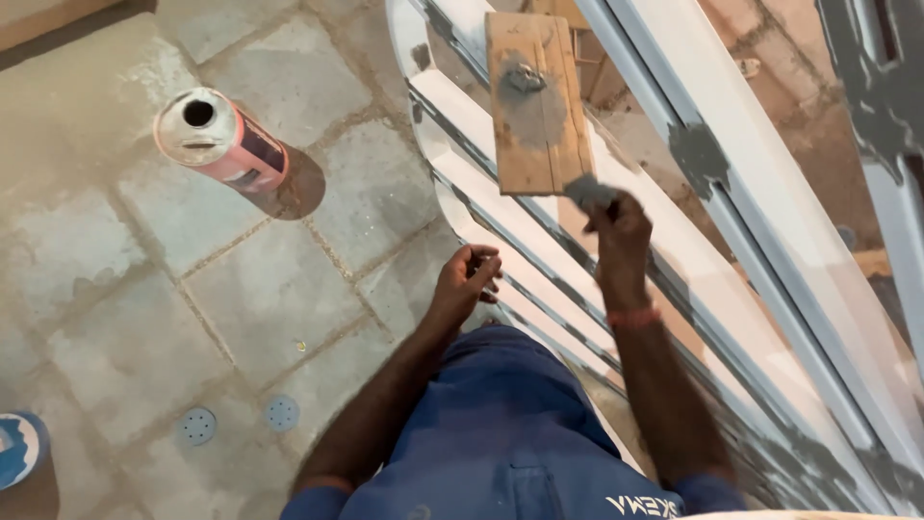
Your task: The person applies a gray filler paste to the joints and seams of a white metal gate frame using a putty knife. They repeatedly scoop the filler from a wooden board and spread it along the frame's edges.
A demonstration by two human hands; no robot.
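Observation:
My right hand is raised over a white metal frame and grips a small grey putty scraper smeared with filler. The scraper's blade touches the near end of a wooden board, which lies across the frame and carries a patch of grey putty. My left hand hovers lower, beside the frame's curved edge, with its fingers curled loosely and nothing visible in them. A grey putty patch marks a joint on the frame.
A pink and white can with an open top stands on the tiled floor at the upper left. Two round blue discs lie on the tiles near me. A blue object sits at the left edge.

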